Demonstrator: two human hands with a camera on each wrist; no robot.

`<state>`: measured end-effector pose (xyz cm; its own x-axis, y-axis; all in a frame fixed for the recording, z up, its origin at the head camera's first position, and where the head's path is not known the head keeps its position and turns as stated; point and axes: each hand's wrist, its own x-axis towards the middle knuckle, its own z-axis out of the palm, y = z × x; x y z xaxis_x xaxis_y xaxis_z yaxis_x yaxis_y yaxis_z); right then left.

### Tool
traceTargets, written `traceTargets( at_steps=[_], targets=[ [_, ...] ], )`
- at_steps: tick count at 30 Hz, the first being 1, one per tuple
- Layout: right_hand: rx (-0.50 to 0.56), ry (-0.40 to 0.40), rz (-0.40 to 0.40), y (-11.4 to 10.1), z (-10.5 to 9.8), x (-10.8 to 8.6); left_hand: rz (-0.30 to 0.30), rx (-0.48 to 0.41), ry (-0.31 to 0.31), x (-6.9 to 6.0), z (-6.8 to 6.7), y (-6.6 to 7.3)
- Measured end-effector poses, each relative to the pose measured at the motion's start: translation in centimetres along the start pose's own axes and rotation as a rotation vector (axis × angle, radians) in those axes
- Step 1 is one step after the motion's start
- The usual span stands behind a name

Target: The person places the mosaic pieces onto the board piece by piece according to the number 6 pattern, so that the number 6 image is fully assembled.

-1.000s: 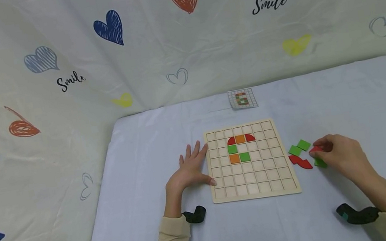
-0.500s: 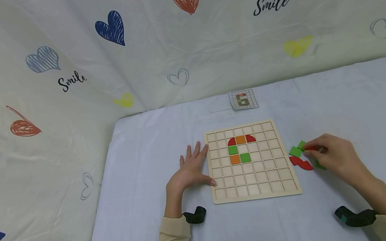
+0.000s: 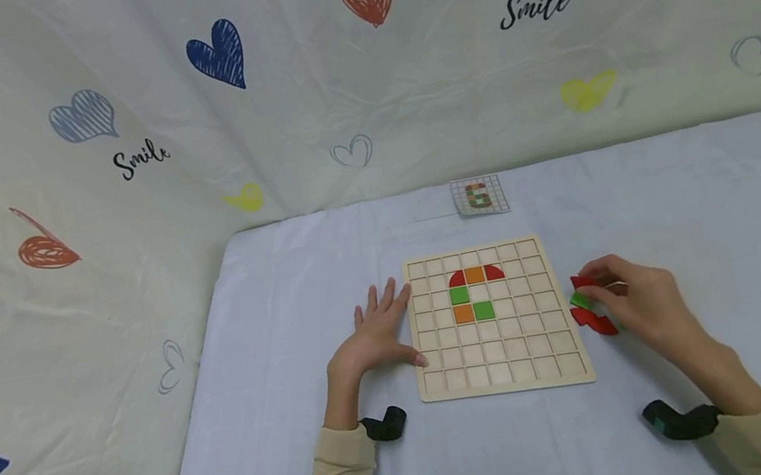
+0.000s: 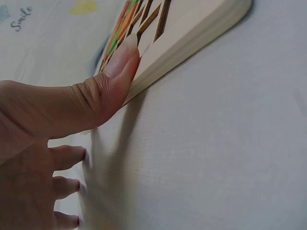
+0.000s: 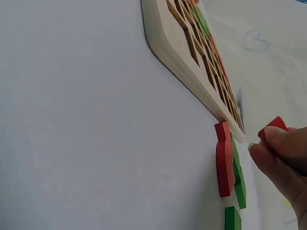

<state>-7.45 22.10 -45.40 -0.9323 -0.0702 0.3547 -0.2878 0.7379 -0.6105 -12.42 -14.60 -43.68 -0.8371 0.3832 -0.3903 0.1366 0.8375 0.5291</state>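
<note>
My left hand (image 3: 372, 338) lies with spread fingers at the left edge of a wooden grid board (image 3: 507, 375); in the left wrist view its thumb (image 4: 117, 72) rests on the board's rim. Set in the board are two red rounded tiles (image 3: 494, 273), orange square tiles (image 3: 463, 314) and green square tiles (image 3: 484, 311). Just right of the board, my right hand (image 3: 645, 303) pinches a small red tile (image 5: 274, 126) between thumb and finger, raised above the table. Under and beside that hand lie loose red tiles (image 3: 594, 321) and green tiles (image 5: 238, 175), partly hidden.
A small card (image 3: 480, 197) printed with a grid and a coloured figure lies behind the board. White cloth (image 3: 325, 263) covers the table. Behind it hangs a pale curtain (image 3: 287, 119) with hearts. Each wrist carries a dark camera (image 3: 681, 420).
My right hand has moved left toward the board, carrying the red tile from over the loose tiles to near the board's right edge. The left hand has stayed in place.
</note>
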Motion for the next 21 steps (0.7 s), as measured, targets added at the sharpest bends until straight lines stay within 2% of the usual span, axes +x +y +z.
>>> traceTargets(
  at_steps=[6, 12, 21],
  targets=[
    [0.017, -0.046, 0.008, -0.9, 0.8, 0.6, 0.003, 0.005, -0.002, 0.1, 0.0, -0.1],
    [0.079, -0.11, 0.046, -1.8, 1.8, 1.3, -0.002, -0.001, 0.002, 0.1, 0.1, -0.2],
    [0.088, -0.176, 0.093, -3.2, 3.4, 2.1, -0.004, 0.015, 0.0, 0.2, 0.2, -0.2]
  ],
)
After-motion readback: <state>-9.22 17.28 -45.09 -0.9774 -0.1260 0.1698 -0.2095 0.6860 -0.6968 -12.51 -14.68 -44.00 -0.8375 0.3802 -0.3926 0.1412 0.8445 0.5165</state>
